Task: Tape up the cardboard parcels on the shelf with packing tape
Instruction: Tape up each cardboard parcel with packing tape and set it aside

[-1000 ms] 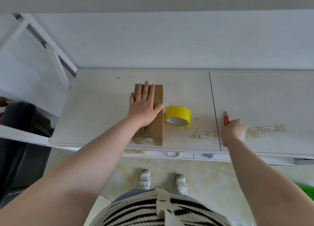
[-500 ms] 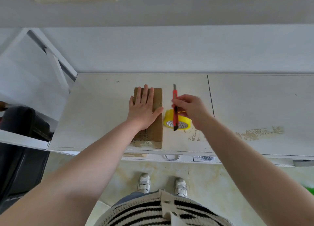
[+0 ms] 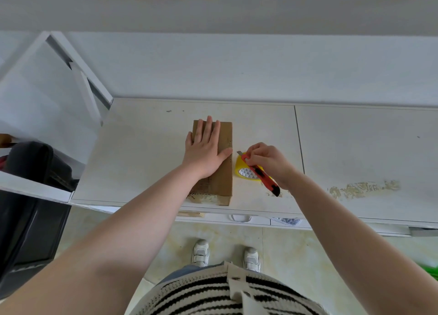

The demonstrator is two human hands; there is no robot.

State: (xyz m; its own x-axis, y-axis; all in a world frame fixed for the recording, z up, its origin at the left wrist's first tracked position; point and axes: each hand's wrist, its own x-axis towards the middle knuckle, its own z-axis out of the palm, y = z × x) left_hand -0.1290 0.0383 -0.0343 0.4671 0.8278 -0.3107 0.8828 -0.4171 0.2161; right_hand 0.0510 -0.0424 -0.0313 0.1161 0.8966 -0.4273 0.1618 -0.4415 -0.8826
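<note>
Brown cardboard parcel (image 3: 219, 158) lies under the flat, straight-fingered left hand (image 3: 205, 152). Just beside it, the right hand (image 3: 269, 161) grips a red utility knife (image 3: 260, 173) over the yellow tape roll (image 3: 246, 172); a slip could nick the left thumb.

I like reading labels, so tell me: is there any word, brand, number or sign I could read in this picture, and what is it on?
Nothing here can be read.
cardboard parcel: faint dark marks along its right edge and near end, too small and blurred to read.
yellow tape roll: a triangle pattern inside the core, no letters.
red utility knife: no legible marking.
</note>
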